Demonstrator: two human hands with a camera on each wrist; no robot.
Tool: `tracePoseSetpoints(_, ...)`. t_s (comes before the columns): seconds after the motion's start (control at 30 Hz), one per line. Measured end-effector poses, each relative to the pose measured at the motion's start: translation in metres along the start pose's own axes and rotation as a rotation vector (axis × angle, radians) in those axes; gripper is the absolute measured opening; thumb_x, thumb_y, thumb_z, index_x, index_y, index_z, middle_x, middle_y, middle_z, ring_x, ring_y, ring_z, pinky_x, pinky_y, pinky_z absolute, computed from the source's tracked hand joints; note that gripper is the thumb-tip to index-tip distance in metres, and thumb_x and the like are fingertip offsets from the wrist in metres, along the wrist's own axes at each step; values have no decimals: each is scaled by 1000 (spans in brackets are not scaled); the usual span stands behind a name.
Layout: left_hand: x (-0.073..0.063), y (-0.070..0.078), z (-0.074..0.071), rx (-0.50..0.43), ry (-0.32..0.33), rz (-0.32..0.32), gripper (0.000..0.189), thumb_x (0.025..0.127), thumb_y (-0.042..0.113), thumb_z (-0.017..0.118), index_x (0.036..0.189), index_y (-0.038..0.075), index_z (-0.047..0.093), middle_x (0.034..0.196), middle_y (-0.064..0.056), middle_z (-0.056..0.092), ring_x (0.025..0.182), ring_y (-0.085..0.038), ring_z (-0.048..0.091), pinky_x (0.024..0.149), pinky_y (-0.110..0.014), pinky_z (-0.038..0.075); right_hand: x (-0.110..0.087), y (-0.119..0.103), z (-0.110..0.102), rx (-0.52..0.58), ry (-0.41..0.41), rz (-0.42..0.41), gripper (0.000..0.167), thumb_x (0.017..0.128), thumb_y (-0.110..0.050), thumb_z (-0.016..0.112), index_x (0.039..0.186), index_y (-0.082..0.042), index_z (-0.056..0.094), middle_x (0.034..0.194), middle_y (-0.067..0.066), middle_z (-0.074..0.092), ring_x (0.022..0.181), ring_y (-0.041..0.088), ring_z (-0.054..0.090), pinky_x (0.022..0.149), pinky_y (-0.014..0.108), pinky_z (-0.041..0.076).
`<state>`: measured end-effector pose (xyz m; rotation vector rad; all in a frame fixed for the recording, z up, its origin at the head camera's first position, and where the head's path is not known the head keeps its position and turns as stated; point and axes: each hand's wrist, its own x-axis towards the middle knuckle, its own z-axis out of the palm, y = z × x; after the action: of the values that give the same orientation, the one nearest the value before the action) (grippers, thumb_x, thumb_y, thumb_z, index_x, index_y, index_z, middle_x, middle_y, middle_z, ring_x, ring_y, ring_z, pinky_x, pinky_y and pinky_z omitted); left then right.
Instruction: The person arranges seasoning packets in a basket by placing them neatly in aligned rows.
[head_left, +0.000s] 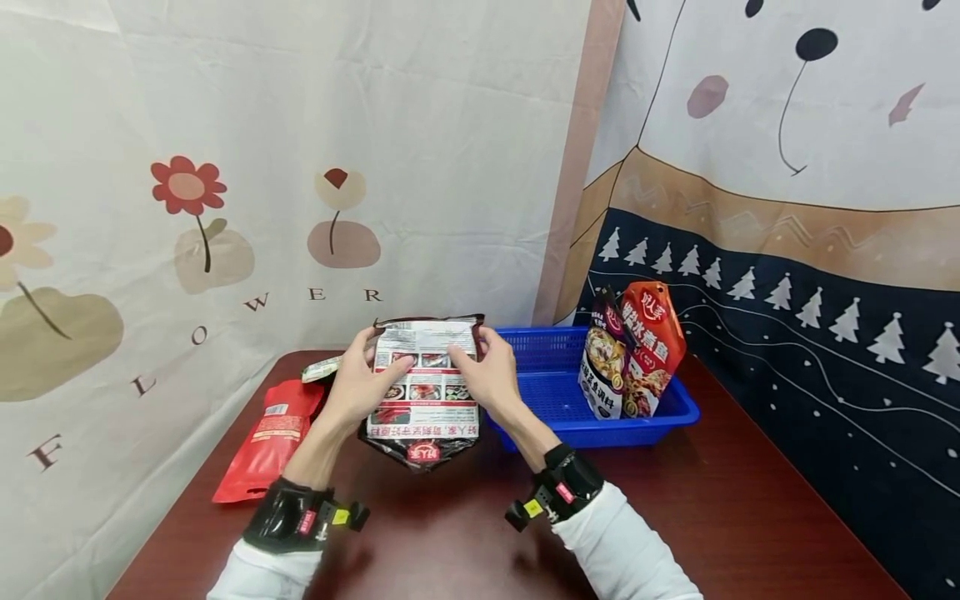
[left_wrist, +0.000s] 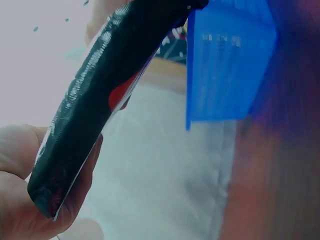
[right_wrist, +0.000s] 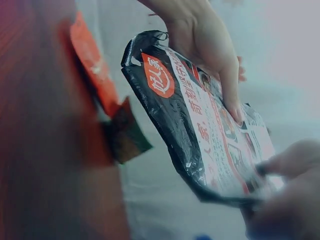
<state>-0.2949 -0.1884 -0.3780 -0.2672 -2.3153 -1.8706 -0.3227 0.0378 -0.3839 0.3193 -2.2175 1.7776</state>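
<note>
A black seasoning pouch (head_left: 423,392) with a white printed back is held up over the table, its printed side toward the head camera. My left hand (head_left: 367,383) grips its left edge, thumb across the printed face. On the opposite edge my right hand (head_left: 483,371) holds it the same way, fingers behind. The left wrist view shows the pouch (left_wrist: 95,95) edge-on, thick and dark. In the right wrist view the pouch (right_wrist: 200,125) is tilted, with the left hand (right_wrist: 205,40) at the far edge and the right hand (right_wrist: 290,195) blurred at the near one.
A blue basket (head_left: 540,425) stands right of the pouch, with a dark pouch (head_left: 602,358) and an orange-red pouch (head_left: 651,346) upright in its right end. A red pouch (head_left: 273,433) lies at the table's left, beside a partly hidden green-and-white packet (head_left: 321,369). Printed curtains back the table.
</note>
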Motion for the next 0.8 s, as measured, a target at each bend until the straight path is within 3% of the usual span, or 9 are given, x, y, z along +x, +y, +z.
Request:
tracePoseSetpoints(0.1,-1,11,15,-19,10,65,91,109,23,78,178,11,20,155,-26,65,102,-25,83,82,-30,70,-4,-7,-21,9,11,-12,72,104,-28,83,164,-2,52,138,22,79,116,29,78,99,45,66)
tracePoseSetpoints(0.2,-4,21,28,17,39,130,91,108,24,80,178,11,24,161,-24,63,126,-33,78,89,-29,68,-7,-13,-39,17,23,-40,73,104,-28,83,165,-3,52,144,23,76,124,32,77,100,45,65)
tracePoseSetpoints(0.33,-7,32,43,62,84,218,92,105,26,83,178,13,28,168,-18,59,148,-33,66,98,-25,62,-9,-19,-60,39,57,-95,69,102,-26,85,161,-5,57,139,21,79,113,27,79,90,33,64)
tracePoseSetpoints(0.57,-10,44,65,-25,55,337,82,104,17,84,172,16,38,157,-15,69,131,-33,75,91,-21,65,-14,-25,-85,145,77,-198,55,100,-14,87,149,-2,64,123,26,83,86,8,78,74,22,65)
tracePoseSetpoints(0.8,-11,45,72,-18,67,364,81,104,19,85,171,20,39,166,-11,62,134,-32,74,90,-18,63,-15,-28,-95,148,98,-198,57,98,-13,89,149,-3,66,125,27,82,86,5,76,75,20,61)
